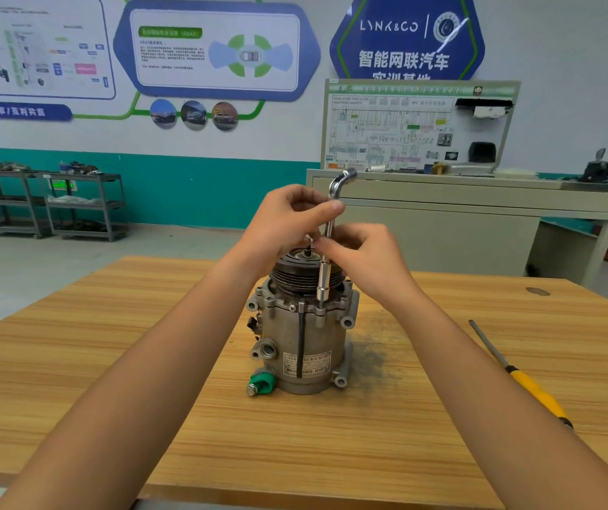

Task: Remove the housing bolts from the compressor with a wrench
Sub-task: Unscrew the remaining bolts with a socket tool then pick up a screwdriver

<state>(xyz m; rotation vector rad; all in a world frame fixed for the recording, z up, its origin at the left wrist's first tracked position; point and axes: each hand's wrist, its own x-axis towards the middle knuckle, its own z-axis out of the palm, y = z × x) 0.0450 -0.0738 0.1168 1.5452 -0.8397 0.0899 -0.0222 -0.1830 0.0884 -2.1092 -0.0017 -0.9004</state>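
Both left hand [287,222] and right hand [368,263] pinch upright wrench [323,285] beside pulley [293,277] atop compressor [317,340]; screwdriver [530,388] apart.

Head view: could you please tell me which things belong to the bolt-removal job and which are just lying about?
In the job: compressor, L-shaped socket wrench, left hand and right hand gripping its shaft.
Lying about: yellow-handled screwdriver on the table, shelving carts, wiring display board.

Bare left grip [287,219], bare right grip [365,259]; left forearm [170,362] and right forearm [464,373] bare too, right to the view's bottom edge.
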